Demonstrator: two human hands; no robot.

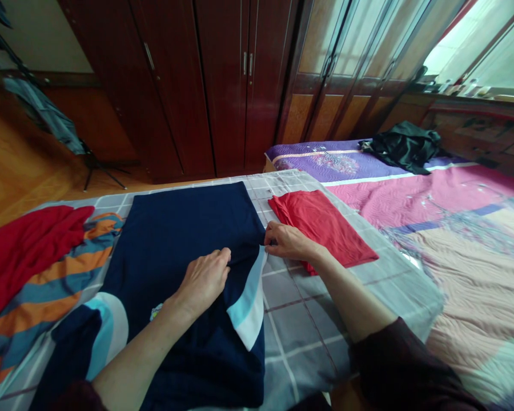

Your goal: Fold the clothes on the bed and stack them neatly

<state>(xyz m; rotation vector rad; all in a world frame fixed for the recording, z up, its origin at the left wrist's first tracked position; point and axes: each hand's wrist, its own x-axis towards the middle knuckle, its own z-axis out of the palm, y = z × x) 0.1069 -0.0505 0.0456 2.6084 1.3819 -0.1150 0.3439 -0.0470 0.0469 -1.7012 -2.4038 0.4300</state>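
A navy shirt (pixel 184 228) with white and light blue sleeve bands lies spread on the grey checked cloth (pixel 291 325). One banded sleeve (pixel 251 308) is folded inward along the shirt's right side; the other sticks out at the lower left. My left hand (pixel 205 279) rests over the shirt's middle, its fingers closed on a pinch of fabric. At the right edge, just above the folded sleeve, my right hand (pixel 289 242) pinches the shirt between thumb and fingers. Its wrist passes over a folded red garment (pixel 325 222).
Left of the shirt lie a crumpled red garment (pixel 29 251) and an orange-and-grey striped one (pixel 64 279). A bed with a patterned cover (pixel 462 257) adjoins on the right, with a black garment (pixel 406 145) on it. Dark red wardrobes (pixel 223 91) stand behind.
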